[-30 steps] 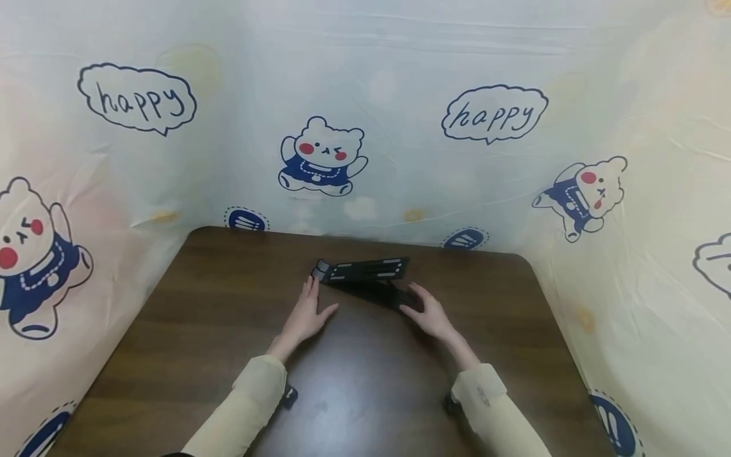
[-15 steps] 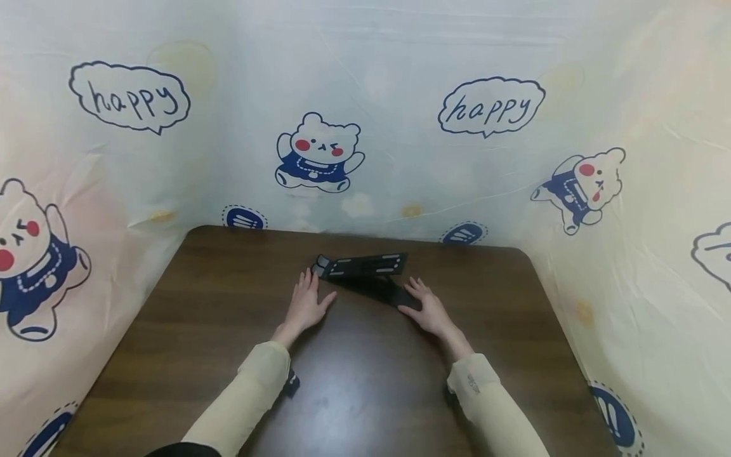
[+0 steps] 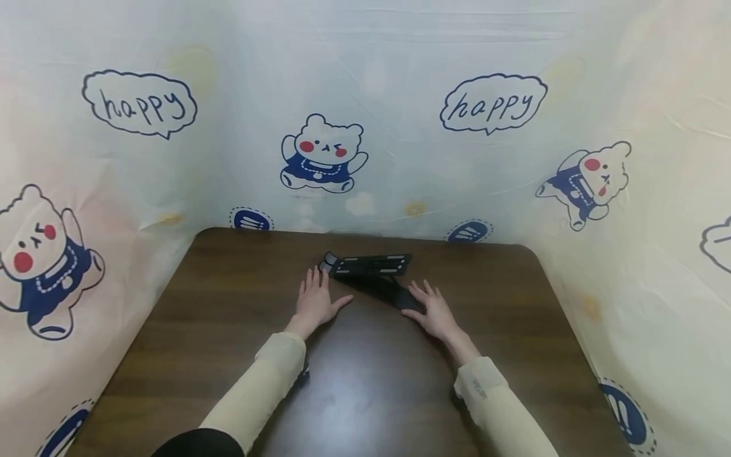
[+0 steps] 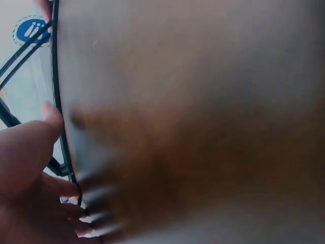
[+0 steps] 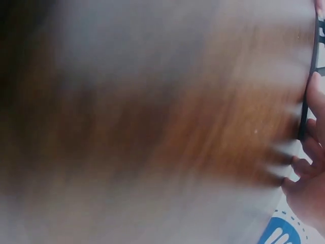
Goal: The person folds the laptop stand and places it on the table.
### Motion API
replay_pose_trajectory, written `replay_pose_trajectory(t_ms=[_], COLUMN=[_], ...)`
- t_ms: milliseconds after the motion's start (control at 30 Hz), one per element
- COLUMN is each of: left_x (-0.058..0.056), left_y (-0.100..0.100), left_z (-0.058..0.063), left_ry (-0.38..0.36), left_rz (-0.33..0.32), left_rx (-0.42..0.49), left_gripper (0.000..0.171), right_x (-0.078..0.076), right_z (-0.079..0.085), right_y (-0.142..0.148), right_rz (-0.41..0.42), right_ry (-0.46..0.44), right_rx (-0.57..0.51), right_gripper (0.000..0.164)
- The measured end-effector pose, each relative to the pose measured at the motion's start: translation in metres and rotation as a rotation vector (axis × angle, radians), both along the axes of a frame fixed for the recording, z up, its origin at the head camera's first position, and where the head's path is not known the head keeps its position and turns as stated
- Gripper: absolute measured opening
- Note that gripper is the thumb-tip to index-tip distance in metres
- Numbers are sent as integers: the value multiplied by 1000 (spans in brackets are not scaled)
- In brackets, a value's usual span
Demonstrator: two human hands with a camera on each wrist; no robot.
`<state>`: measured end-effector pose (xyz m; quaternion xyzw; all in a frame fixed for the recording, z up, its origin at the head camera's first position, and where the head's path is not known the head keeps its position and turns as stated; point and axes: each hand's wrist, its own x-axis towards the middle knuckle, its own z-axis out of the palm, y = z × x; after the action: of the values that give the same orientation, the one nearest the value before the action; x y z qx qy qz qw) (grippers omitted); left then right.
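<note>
A black folding stand point(image 3: 374, 265) lies near the far edge of the table in the head view. Its slotted upper plate tilts up above a flat base point(image 3: 382, 292), with a grey hinge at the left end. My left hand point(image 3: 314, 301) has its fingers stretched out, fingertips right at the hinge end, thumb spread to the right. At the base's right end is my right hand point(image 3: 436, 314), its thumb at the near corner and its fingers lying loosely by the end. The left wrist view catches the stand's dark edge point(image 4: 57, 86) beside my thumb.
The brown wooden table point(image 3: 365, 368) reaches the cloth backdrop point(image 3: 400, 171), printed with bears and speech bubbles, at the back and sides. A round black thing point(image 3: 200, 442) shows at the bottom edge, over the left sleeve.
My left hand's fingers have spread and its thumb points farther right. My right hand's fingers have straightened a little. The stand keeps its place on the table; the head view has shifted slightly.
</note>
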<state>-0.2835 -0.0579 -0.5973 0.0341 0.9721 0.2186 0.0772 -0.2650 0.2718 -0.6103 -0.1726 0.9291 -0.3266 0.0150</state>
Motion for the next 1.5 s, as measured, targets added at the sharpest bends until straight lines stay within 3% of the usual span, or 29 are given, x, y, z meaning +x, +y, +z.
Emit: replay_pose_trajectory(t_ms=[333, 400, 500, 600, 767, 933, 1133, 1267, 1500], left_x=[-9, -15, -31, -40, -32, -32, -31, -34, -36], left_y=[-1, -6, -18, -21, -17, -18, -5, 2, 14], left_z=[12, 11, -3, -1, 22, 9, 9, 0, -8], left_ry=[-51, -63, -85, -91, -62, -43, -39, -9, 42], left_rz=[-73, -95, -124, -150, -161, -157, -140, -98, -36], left_rx=[-72, -60, -28, -25, -84, -56, -87, -101, -31], left_gripper=[108, 108, 111, 112, 110, 118, 114, 118, 122], right_x=[5, 6, 8, 10, 13, 19, 29, 35, 38], right_z=[1, 3, 6, 9, 13, 9, 3, 8, 12], right_y=[2, -1, -4, -5, -9, -11, -14, -22, -36], right_rz=[35, 49, 72, 71, 94, 130, 131, 143, 144], right_ry=[-21, -20, -15, -6, 48, 126, 145, 155, 312], right_rx=[125, 128, 132, 149, 188, 216, 247, 321, 485], right_gripper=[70, 69, 70, 71, 69, 71, 72, 69, 68])
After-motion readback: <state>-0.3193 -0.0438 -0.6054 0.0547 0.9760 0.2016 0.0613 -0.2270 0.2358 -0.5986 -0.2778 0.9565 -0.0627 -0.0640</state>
